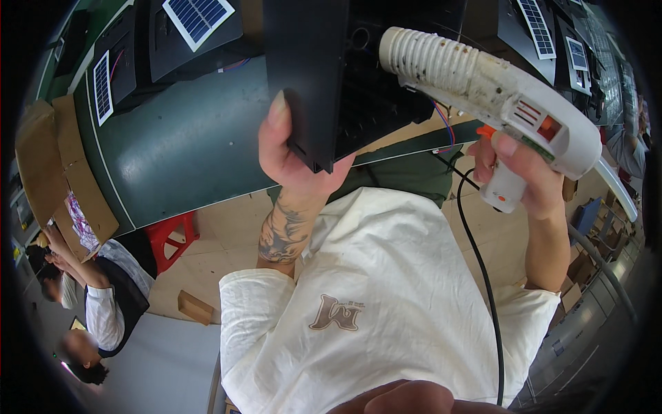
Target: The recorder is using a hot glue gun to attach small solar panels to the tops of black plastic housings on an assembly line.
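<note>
While the left hand [296, 171] clasped the black housing [307, 69] above the near edge of the green table [193, 145], apparently to steady it | right hand [534, 169] had fingers wrapped round the white trigger tool [483, 83] | ribbed end [431, 61] faced the housing, seemingly for access

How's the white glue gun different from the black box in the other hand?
The glue gun is mostly white with an orange trigger; the black box is dark. The glue gun has a rounded, ridged barrel; the black box has a flat side with straight edges. Both are held: glue gun in the right grip, black box in the left grip.
</note>
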`<state>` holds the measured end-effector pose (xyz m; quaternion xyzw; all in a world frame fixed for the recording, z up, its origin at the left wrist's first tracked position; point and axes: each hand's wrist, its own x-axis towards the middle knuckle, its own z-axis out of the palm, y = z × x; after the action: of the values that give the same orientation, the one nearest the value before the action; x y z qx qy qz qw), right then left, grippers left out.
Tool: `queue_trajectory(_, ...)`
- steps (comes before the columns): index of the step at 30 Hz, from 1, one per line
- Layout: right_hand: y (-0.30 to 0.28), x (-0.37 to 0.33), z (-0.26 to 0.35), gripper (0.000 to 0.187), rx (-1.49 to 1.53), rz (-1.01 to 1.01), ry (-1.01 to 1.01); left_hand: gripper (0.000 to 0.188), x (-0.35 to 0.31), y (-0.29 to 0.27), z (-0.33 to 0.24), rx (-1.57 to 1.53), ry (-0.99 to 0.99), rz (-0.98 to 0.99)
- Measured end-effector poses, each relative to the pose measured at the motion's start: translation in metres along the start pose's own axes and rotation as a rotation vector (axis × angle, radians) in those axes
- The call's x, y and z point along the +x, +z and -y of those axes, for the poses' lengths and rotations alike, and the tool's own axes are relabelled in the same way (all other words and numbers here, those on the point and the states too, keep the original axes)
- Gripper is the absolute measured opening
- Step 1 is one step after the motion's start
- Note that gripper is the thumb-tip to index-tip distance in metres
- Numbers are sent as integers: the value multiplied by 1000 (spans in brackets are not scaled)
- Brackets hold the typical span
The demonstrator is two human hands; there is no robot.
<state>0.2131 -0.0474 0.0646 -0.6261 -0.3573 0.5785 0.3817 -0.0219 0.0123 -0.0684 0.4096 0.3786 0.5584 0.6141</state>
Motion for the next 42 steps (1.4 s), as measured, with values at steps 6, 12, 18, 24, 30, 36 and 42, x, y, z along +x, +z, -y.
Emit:
queue_trajectory(6,10,0,-8,30,-87,43,-197,61,-1,-1,1,-23,51,27)
queue_trajectory(12,5,-7,-17,36,-534,137,-276,54,4,3,-11,-945,-336,242)
queue_trajectory(18,27,-26,-52,22,288,-170,-598,60,11,10,-24,-815,-279,143)
queue_trajectory(24,-23,-28,-121,41,884,222,-652,70,25,-2,-130,-619,60,103)
queue_trajectory(30,-25,-7,-123,41,1013,194,-651,60,159,-15,-222,2,539,18)
queue_trajectory(36,-12,12,-122,57,1047,238,-579,64,332,23,-203,1455,1051,11)
queue_trajectory(42,-19,22,-118,36,875,315,-546,64,408,22,-140,1410,569,-11)
